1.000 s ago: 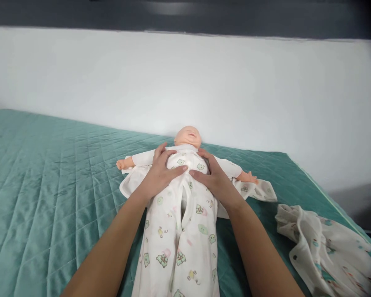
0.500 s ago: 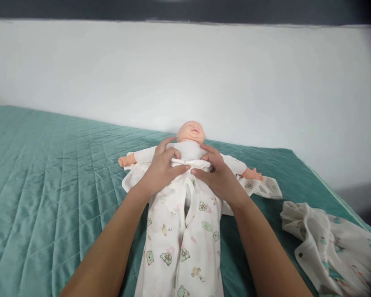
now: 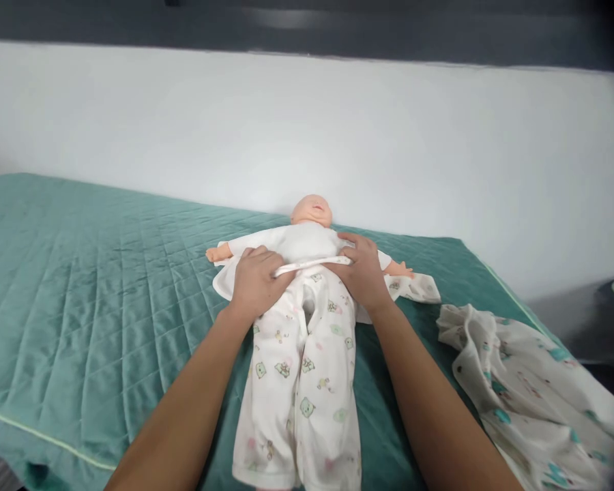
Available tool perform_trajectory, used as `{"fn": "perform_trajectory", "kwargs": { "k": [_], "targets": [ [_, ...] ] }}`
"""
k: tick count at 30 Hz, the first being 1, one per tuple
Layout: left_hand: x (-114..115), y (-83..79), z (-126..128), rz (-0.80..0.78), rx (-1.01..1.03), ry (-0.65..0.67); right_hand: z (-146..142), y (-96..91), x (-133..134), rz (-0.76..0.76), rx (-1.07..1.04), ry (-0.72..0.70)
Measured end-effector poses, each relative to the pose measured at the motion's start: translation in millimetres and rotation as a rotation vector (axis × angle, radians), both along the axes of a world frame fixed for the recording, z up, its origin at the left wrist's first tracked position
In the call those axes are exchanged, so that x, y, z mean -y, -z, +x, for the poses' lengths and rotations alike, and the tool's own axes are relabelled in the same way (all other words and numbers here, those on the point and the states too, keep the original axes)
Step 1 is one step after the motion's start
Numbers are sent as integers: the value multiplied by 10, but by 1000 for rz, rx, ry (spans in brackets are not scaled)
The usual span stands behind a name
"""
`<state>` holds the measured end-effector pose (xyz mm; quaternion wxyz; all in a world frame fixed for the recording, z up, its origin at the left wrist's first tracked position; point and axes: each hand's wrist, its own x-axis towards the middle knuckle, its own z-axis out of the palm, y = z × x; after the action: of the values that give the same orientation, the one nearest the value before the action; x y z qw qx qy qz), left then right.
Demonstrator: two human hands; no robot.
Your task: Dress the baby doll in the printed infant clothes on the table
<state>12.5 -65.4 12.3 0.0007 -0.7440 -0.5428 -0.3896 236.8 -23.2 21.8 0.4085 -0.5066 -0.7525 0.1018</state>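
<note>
A baby doll (image 3: 312, 210) lies on its back with its arms spread, its head toward the wall. White long sleeves cover its arms, and printed baby pants (image 3: 307, 382) with small green bears cover its legs. My left hand (image 3: 260, 276) is closed on one side of the pants' waistband, at the doll's waist. On the other side my right hand (image 3: 359, 266) grips the same waistband, thumb underneath and fingers on top. Between the hands the band is drawn straight across the belly. A printed garment (image 3: 414, 288) is spread under the doll's arm on the right.
A green quilted cover (image 3: 107, 307) lies under everything, with a light piped edge. To the right is a crumpled white printed cloth (image 3: 537, 389). Behind the doll's head rises a white wall (image 3: 307, 123), with a dark band along the top.
My hands have moved apart along the waistband, stretching it wider and straighter. The view has shifted, so more of the pant legs and the bed's near edge shows.
</note>
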Motion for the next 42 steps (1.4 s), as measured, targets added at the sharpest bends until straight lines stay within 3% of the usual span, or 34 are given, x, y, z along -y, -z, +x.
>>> {"fn": "perform_trajectory", "kwargs": {
  "k": [5, 11, 15, 19, 25, 29, 34, 38, 42],
  "targets": [
    [260, 204, -130, -115, 128, -52, 7, 51, 137, 158, 82, 27],
    [358, 248, -142, -97, -13, -118, 48, 192, 604, 286, 37, 134],
    [401, 209, -112, -62, -188, -139, 82, 241, 1031, 256, -55, 40],
    [445, 200, -65, -93, -255, -153, 73, 247, 1287, 65, -115, -76],
    [440, 243, -34, -154, -46, -128, 46, 274, 1154, -149, -74, 45],
    [369, 219, -18, -88, 50, -60, 85, 265, 1115, -266, -220, -48],
    [204, 116, 99, -96, -40, -91, 141, 283, 1098, -377, -432, -103],
    [142, 67, 155, -130, -127, -131, 110, 306, 1031, -385, -418, -33],
    [261, 94, 116, -112, -122, -130, 64, 305, 1008, -268, -292, 65]
  ]
}}
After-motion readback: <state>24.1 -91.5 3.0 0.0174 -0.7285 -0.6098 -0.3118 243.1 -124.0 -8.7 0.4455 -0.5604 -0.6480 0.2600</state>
